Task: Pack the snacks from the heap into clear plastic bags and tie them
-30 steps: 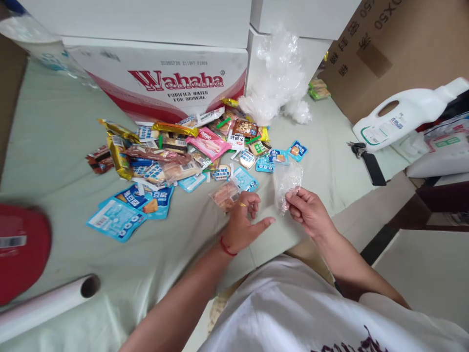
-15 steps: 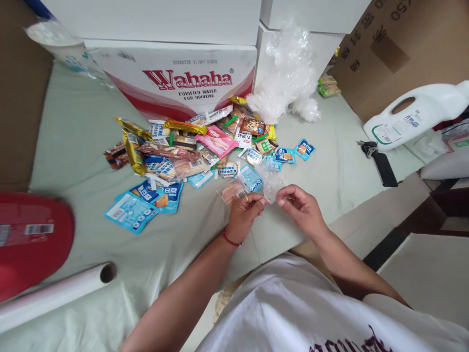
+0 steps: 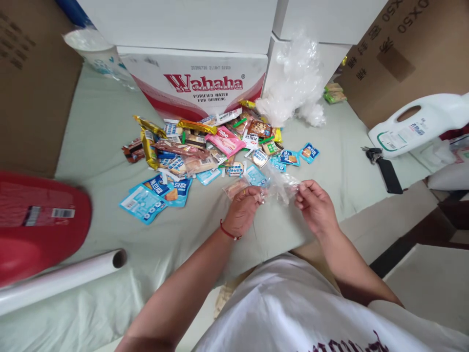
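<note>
A clear plastic bag (image 3: 279,187) is stretched between my hands over the front of the table. My left hand (image 3: 245,209) pinches its left side, and my right hand (image 3: 315,204) grips its right side, fingers closed. Just behind the left fingers lies a packet with pinkish contents (image 3: 234,187), partly covered by the hand. Beyond the bag, a light-blue packet (image 3: 256,175) shows in part. Farther back spreads a heap of wrapped snacks, with a pink wafer packet (image 3: 225,141) on top. Several blue snack packets (image 3: 143,204) lie to the left.
A Wahaha water carton (image 3: 205,80) stands behind the heap, beside a bunch of clear plastic bags (image 3: 293,83). At right are a white detergent bottle (image 3: 414,124) and a black phone-like object (image 3: 389,175) with keys. A red container (image 3: 40,227) and a white roll (image 3: 62,278) occupy the left.
My right hand has moved right, away from the left, drawing the clear bag out wider between them. The whole view has shifted slightly; the snacks lie as before.
</note>
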Demonstrator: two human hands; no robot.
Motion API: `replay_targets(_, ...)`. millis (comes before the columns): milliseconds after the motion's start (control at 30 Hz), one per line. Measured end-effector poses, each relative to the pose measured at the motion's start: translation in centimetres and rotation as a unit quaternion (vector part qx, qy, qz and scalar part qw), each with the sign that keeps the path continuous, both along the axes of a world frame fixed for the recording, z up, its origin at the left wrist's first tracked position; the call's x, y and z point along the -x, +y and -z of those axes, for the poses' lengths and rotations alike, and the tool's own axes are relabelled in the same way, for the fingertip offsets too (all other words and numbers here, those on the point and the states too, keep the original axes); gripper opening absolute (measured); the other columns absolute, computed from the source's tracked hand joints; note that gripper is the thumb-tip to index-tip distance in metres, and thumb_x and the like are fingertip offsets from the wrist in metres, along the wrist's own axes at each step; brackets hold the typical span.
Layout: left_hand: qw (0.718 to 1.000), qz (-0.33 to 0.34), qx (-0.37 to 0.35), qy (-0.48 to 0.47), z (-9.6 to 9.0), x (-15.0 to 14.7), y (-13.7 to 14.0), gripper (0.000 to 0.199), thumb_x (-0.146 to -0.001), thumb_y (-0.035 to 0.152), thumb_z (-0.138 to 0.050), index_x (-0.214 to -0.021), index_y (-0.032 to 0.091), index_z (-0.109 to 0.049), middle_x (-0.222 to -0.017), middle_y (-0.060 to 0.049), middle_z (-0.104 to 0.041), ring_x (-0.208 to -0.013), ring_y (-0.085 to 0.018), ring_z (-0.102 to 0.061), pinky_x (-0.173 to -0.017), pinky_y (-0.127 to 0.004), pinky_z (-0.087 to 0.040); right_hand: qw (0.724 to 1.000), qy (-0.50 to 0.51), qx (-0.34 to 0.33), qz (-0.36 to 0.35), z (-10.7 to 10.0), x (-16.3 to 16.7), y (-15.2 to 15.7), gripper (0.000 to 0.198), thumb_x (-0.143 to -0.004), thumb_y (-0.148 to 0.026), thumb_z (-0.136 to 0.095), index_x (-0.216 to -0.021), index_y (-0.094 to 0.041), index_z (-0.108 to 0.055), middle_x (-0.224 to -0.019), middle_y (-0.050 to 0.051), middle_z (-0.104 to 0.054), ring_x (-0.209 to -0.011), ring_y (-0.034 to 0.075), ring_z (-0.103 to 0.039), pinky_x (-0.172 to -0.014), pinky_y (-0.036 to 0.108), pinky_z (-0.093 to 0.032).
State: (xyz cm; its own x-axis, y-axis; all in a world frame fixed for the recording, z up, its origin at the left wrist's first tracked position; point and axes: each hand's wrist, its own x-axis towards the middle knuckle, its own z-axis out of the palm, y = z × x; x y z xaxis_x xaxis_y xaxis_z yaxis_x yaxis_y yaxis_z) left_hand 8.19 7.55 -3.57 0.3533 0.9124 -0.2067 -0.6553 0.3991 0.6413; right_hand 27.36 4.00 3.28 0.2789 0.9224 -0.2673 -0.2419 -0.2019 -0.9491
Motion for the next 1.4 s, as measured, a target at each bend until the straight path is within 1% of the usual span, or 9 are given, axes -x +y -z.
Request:
replay_targets(100,0.998,0.018,0.018,-0.062,-0.3,0.4,0.1,0.025,-0.069,0.028,-0.087,-0.076,0.02,-0.065,-0.115,-0.005,-0.073,-0.119,-0.024,-0.064,-0.093,-0.037,-0.054,0.994,0.065,0.024,0.085,0.5,-2.5,-0.5,0.04,-0.064,-0.038,-0.094,-0.08,-0.022,-0.061,-0.08,-0.001,-0.065,-0.057,0.007,-0.041,-0.045,0.018,-0.03)
replay_targets(233,0.994,0.021,0.037,-0.1,-0.7,0.9,0.3,0.026,-0.072,0.029,-0.086,-0.08,0.022,-0.062,-0.123,-0.005,-0.073,-0.132,-0.029,-0.06,-0.101,-0.045,-0.053,0.988,0.07,0.076,0.111,2.0,-5.7,-2.1,0.042,-0.06,-0.036,-0.095,-0.078,-0.021,-0.061,-0.084,0.002,-0.07,-0.054,0.006,-0.041,-0.042,0.018,-0.03)
replay_targets(367,0.991,0.02,0.051,-0.121,-0.9,1.2,0.4,0.022,-0.074,0.024,-0.083,-0.079,0.022,-0.062,-0.124,-0.004,-0.073,-0.14,-0.029,-0.054,-0.107,-0.051,-0.051,0.986,-0.015,0.131,0.101,3.5,-8.3,-3.9,0.045,-0.058,-0.041,-0.095,-0.077,-0.02,-0.061,-0.077,0.003,-0.071,-0.054,0.008,-0.045,-0.042,0.019,-0.032)
replay_targets(633,0.997,0.032,0.009,-0.063,-0.3,0.6,0.0,0.028,-0.072,0.031,-0.09,-0.077,0.02,-0.065,-0.12,-0.006,-0.074,-0.138,-0.028,-0.055,-0.105,-0.044,-0.051,0.955,-0.242,0.117,0.12,3.8,-12.3,-4.3,0.039,-0.066,-0.045,-0.087,-0.085,-0.021,-0.063,-0.079,0.002,-0.066,-0.056,0.01,-0.047,-0.046,0.024,-0.035)
replay_targets(733,0.998,0.029,-0.01,-0.057,-0.3,0.5,-0.1,0.026,-0.072,0.034,-0.09,-0.076,0.021,-0.068,-0.121,-0.006,-0.073,-0.139,-0.029,-0.054,-0.105,-0.044,-0.051,0.936,-0.307,0.039,0.165,3.0,-11.2,-3.5,0.03,-0.076,-0.042,-0.081,-0.092,-0.023,-0.065,-0.074,-0.002,-0.058,-0.057,0.01,-0.044,-0.049,0.024,-0.034)
replay_targets(800,0.999,0.032,-0.026,-0.035,-0.2,0.5,-0.1,0.022,-0.072,0.032,-0.088,-0.073,0.02,-0.07,-0.121,-0.006,-0.073,-0.135,-0.028,-0.056,-0.1,-0.04,-0.052,0.949,-0.291,0.006,0.125,2.1,-9.4,-2.7,0.027,-0.079,-0.043,-0.079,-0.093,-0.023,-0.066,-0.07,-0.004,-0.053,-0.056,0.01,-0.04,-0.048,0.024,-0.031)
replay_targets(933,0.993,0.034,-0.094,0.056,0.1,0.2,-0.3,0.015,-0.074,0.029,-0.083,-0.068,0.021,-0.072,-0.119,-0.007,-0.074,-0.113,-0.024,-0.063,-0.094,-0.037,-0.05,0.981,-0.179,0.063,-0.044,0.1,-4.8,-1.0,0.042,-0.081,-0.062,-0.076,-0.092,-0.023,-0.064,-0.07,-0.003,-0.054,-0.051,0.009,-0.038,-0.042,0.022,-0.027)
replay_targets(1100,0.939,0.05,-0.274,0.2,0.4,-0.1,-0.4,0.013,-0.078,0.026,-0.077,-0.068,0.022,-0.072,-0.117,-0.009,-0.074,-0.102,-0.024,-0.064,-0.099,-0.044,-0.048,0.97,-0.171,0.111,-0.135,-0.6,-0.8,0.7,0.065,-0.081,-0.087,-0.057,-0.098,-0.024,-0.063,-0.086,0.003,-0.06,-0.078,0.019,-0.059,-0.045,0.025,-0.046)
replay_targets(1400,0.866,0.102,-0.404,0.276,-0.1,-0.1,-0.9,0.013,-0.078,0.011,-0.067,-0.072,0.022,-0.07,-0.112,-0.01,-0.073,-0.106,-0.027,-0.068,-0.097,-0.043,-0.048,0.954,-0.244,0.033,-0.173,2.1,-0.5,0.7,0.036,-0.082,-0.056,-0.075,-0.081,-0.022,-0.065,-0.067,-0.003,-0.051,-0.062,0.013,-0.043,-0.057,0.026,-0.037)
